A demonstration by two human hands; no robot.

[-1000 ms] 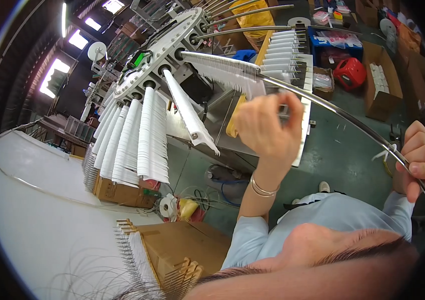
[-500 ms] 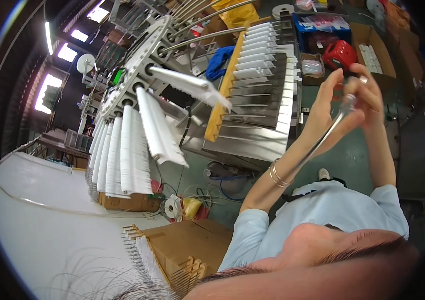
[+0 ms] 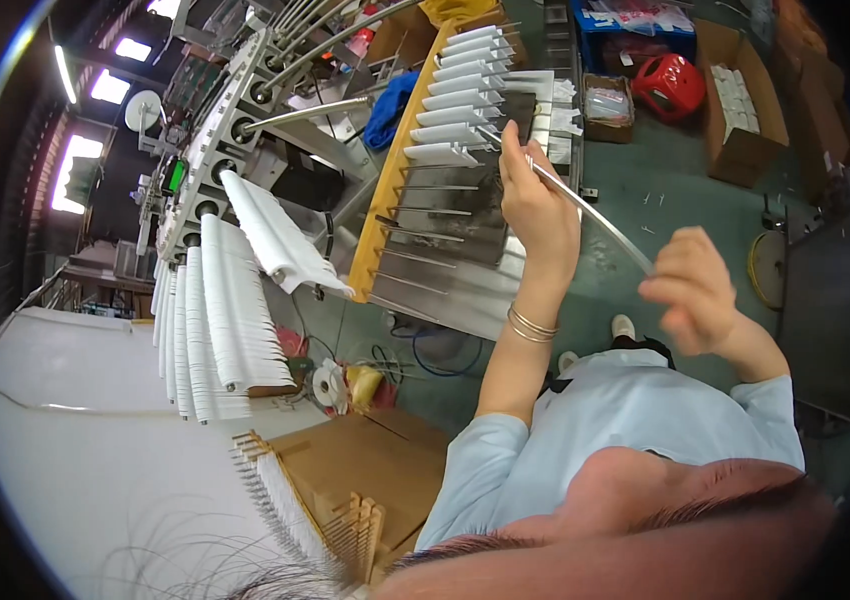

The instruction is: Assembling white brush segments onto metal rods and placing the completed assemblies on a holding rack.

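My left hand (image 3: 542, 210) is closed around a thin metal rod (image 3: 600, 225), which slants from upper left to lower right. The rod's far tip lies in line with the rack of white rolls, and I cannot tell whether it touches them. By its near end is my right hand (image 3: 695, 290), fingers curled and blurred by motion; whether it grips the rod is unclear. A wooden-edged rack (image 3: 373, 235) has several bare metal pins at its near part and white pleated rolls (image 3: 457, 92) on its far part.
To the left stands a machine wheel (image 3: 207, 165) with radiating arms, several carrying white bristly sleeves (image 3: 235, 290). Boxes, a red plastic shell (image 3: 670, 85) and a blue crate (image 3: 635, 45) sit far right. A cardboard box (image 3: 345, 460) with pinned racks is near left.
My left hand has moved left toward the rack with the rod. My right hand has dropped lower, apart from it. The view has shifted, and the wheel's arms stand differently.
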